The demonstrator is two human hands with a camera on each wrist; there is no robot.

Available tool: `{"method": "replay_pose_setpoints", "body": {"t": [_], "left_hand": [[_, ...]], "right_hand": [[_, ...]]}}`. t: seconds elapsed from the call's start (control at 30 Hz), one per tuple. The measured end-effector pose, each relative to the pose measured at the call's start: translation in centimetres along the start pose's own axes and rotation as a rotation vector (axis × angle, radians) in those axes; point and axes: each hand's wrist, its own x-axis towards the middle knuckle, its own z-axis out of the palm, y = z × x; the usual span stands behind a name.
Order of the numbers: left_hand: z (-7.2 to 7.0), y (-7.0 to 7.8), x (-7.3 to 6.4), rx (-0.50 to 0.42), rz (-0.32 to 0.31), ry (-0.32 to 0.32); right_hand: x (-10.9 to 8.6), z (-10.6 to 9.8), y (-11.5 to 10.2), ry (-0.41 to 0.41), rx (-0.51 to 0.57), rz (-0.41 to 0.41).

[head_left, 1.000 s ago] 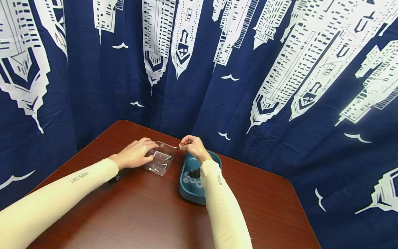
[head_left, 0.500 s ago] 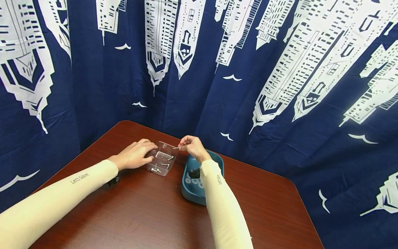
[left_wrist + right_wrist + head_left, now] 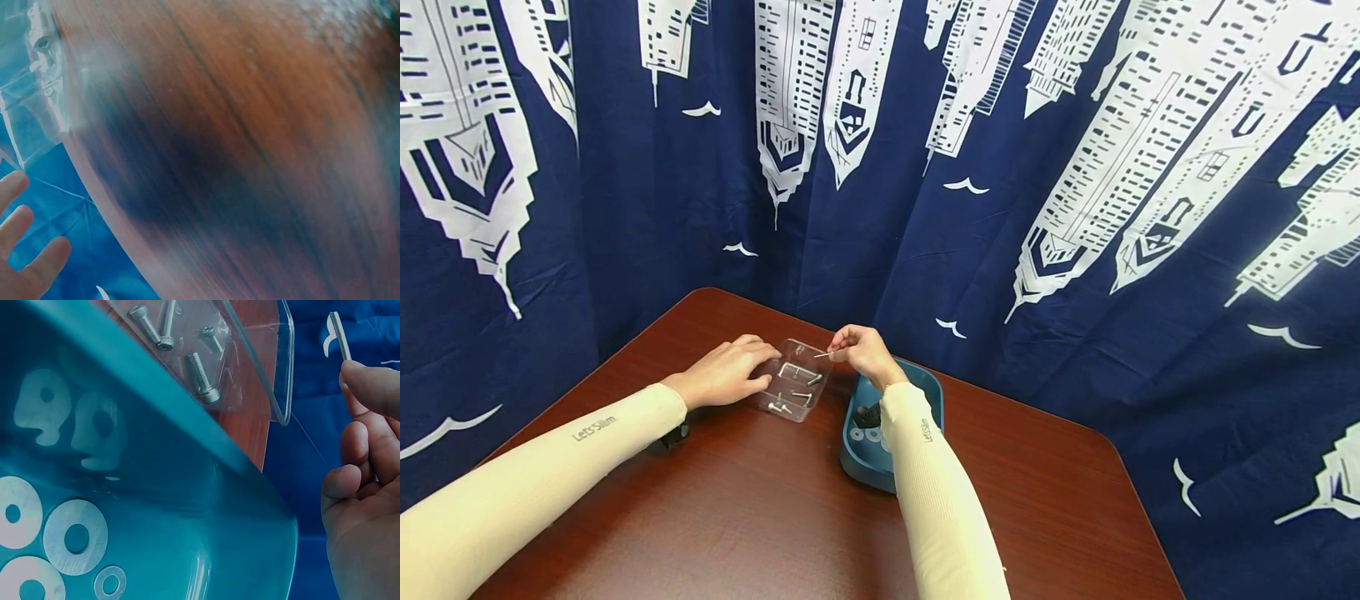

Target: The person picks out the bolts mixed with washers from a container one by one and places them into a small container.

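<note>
My right hand [image 3: 865, 357] pinches a thin metal screw [image 3: 339, 336] between thumb and forefinger, its threaded end pointing away from the fingertips. This hand is above the far right corner of a clear plastic tray [image 3: 822, 390]. Several socket-head screws [image 3: 203, 378] of differing lengths lie in the tray. Along the tray's left side my left hand [image 3: 726, 372] reaches with fingers extended, the fingertips over its edge; whether they press on it cannot be made out. In the left wrist view, only some spread fingers [image 3: 47, 265] show.
A teal box [image 3: 868, 475] stands right of the tray, under my right forearm. Several flat washers [image 3: 90, 547] lie on its floor, large ones and a smaller one. A dark blue curtain [image 3: 850, 275] hangs behind the brown table [image 3: 737, 508].
The whole view has shifted slightly. My right hand, with the screw, has drifted a little left relative to the tray. My left hand keeps nearly the same pose.
</note>
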Motion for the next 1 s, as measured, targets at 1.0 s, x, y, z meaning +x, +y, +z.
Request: {"method": "replay_pose_setpoints", "body": {"t": [1.0], "left_hand": [[0.3, 0.2, -0.2, -0.022, 0.027, -0.011]], "right_hand": [[0.0, 1.2, -0.3, -0.04, -0.041, 0.007]]}}
